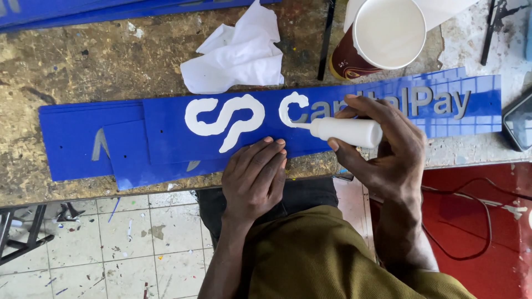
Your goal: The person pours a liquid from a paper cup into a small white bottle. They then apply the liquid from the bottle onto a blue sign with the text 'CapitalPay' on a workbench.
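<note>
A long blue sign panel lies across the worn wooden workbench. It carries a curled logo filled in white and a row of grey raised letters. My right hand grips a white squeeze bottle, whose nozzle touches the first letter, partly covered in white. My left hand rests flat, fingers together, on the panel's near edge below the logo.
Crumpled white tissue lies behind the panel. A paper cup holding white liquid stands at the back right. More blue panels are stacked underneath at left. A phone sits at the right edge. Tiled floor and a red surface lie below.
</note>
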